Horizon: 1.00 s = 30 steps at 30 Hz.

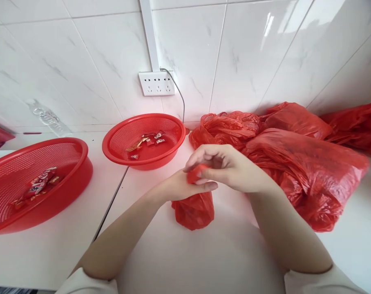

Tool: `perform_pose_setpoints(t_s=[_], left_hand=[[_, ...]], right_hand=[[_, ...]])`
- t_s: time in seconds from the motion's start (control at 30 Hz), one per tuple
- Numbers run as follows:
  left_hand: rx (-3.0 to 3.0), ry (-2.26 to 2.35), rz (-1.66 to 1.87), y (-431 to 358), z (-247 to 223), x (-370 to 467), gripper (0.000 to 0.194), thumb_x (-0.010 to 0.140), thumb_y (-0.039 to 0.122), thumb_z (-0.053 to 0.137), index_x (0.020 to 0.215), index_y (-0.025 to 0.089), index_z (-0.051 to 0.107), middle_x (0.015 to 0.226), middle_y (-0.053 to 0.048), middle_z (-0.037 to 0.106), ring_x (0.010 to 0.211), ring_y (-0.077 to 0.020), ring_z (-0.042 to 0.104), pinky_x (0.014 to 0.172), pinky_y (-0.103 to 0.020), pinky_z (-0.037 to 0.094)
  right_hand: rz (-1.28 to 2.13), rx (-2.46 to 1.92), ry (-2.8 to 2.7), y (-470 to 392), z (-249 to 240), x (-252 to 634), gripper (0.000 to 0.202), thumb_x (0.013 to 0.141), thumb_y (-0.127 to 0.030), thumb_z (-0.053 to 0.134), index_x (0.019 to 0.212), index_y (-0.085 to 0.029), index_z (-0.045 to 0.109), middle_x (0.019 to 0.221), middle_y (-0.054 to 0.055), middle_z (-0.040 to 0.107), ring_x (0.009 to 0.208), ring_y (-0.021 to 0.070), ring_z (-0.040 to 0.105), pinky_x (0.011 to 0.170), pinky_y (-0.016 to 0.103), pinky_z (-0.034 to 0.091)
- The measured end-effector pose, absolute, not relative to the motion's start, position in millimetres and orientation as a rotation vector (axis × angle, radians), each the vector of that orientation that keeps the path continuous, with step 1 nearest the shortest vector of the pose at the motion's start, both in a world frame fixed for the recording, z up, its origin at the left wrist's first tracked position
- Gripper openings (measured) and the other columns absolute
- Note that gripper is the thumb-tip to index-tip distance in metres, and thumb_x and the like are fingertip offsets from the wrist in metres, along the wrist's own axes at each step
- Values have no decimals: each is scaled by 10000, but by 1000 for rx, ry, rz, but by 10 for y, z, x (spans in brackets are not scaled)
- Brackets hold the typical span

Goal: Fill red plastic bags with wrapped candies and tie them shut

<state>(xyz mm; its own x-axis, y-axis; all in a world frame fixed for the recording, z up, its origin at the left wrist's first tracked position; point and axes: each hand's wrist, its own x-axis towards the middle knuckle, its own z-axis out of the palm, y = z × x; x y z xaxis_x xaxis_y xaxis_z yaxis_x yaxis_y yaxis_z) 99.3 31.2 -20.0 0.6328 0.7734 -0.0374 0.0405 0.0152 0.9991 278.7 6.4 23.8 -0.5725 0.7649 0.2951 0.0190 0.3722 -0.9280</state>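
Observation:
A small red plastic bag [194, 211] hangs or rests upright over the white table in front of me, its lower part bulging. My left hand [183, 185] is closed around the bag's gathered neck, thumb pointing right. Just above and to the right, my right hand [224, 166] has its fingers curled on the bag's bunched red top. That top is slightly blurred, and the fingers of both hands partly cover it. What lies inside the bag cannot be seen.
A red basket [144, 160] with a few small wrapped items stands behind on the left. Another red basket [78, 185] with packets is at far left. Large red bags [308, 167] lie at right. A clear bottle [47, 118], socket panel [157, 83] and cable [181, 96] are near the wall.

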Motion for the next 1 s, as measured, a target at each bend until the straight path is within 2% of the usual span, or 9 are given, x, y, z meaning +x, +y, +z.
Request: perform_pose_setpoints(t_s=[0.1, 0.2, 0.3, 0.4, 0.47, 0.57, 0.77, 0.9, 1.0], left_hand=[[1592, 783, 510, 323, -147, 982, 189, 842, 272, 613, 1011, 265, 697, 1104, -32, 664, 1164, -233, 554, 958, -331, 468], [1493, 911, 541, 379, -96, 923, 167, 846, 336, 613, 924, 234, 720, 846, -35, 685, 913, -205, 638, 769, -281, 524], [1330, 952, 471, 422, -23, 838, 295, 831, 461, 617, 793, 187, 722, 438, 25, 476, 422, -118, 483, 431, -222, 416], [1228, 859, 339, 465, 33, 765, 511, 878, 578, 491, 672, 158, 697, 300, 46, 322, 262, -75, 273, 318, -212, 282], [1167, 811, 338, 508, 37, 745, 536, 908, 556, 456, 664, 140, 691, 359, -8, 484, 258, -54, 277, 319, -197, 284], [1033, 769, 455, 584, 1, 762, 393, 942, 427, 478, 883, 128, 726, 595, -61, 667, 330, -33, 376, 374, -157, 344], [1006, 678, 706, 635, -25, 761, 199, 855, 202, 629, 1040, 161, 691, 735, -21, 656, 563, -54, 562, 551, -139, 467], [1522, 713, 595, 522, 78, 700, 336, 841, 204, 636, 1176, 207, 603, 716, 1, 635, 649, -113, 595, 630, -214, 493], [1935, 784, 474, 384, 174, 680, 367, 843, 166, 587, 1202, 242, 574, 811, -7, 648, 740, -147, 618, 645, -235, 484]], right_hand=[[1083, -608, -2067, 112, 200, 2734, 204, 905, -218, 528, 1070, -221, 648, 1111, 65, 675, 1057, 204, 629, 888, 361, 524], [627, -744, -2127, 178, 170, 2746, 254, 902, -306, 567, 1141, -242, 624, 1287, 90, 595, 1190, 258, 543, 945, 407, 471], [603, -877, -2233, 251, 134, 2800, 267, 905, -386, 568, 1104, -212, 606, 991, 77, 691, 875, 211, 639, 754, 334, 501], [768, -901, -2212, 305, 110, 2844, 217, 950, -366, 486, 895, -195, 607, 717, 8, 646, 610, 130, 569, 598, 257, 450], [721, -929, -2111, 305, 118, 2860, 217, 932, -355, 518, 819, -192, 606, 748, 14, 647, 637, 127, 566, 595, 248, 437], [586, -1022, -2016, 245, 158, 2873, 208, 888, -356, 592, 766, -188, 597, 705, 9, 616, 596, 117, 516, 559, 247, 402], [801, -961, -2155, 147, 215, 2896, 182, 888, -367, 594, 822, -198, 597, 709, 0, 610, 565, 112, 500, 553, 254, 413], [761, -946, -2026, 259, 161, 2883, 278, 922, -442, 539, 833, -191, 620, 878, 47, 635, 804, 165, 576, 769, 298, 466], [878, -846, -1822, 386, 28, 2823, 305, 973, -452, 438, 1042, -210, 610, 1121, 59, 616, 1055, 187, 560, 949, 329, 430]])
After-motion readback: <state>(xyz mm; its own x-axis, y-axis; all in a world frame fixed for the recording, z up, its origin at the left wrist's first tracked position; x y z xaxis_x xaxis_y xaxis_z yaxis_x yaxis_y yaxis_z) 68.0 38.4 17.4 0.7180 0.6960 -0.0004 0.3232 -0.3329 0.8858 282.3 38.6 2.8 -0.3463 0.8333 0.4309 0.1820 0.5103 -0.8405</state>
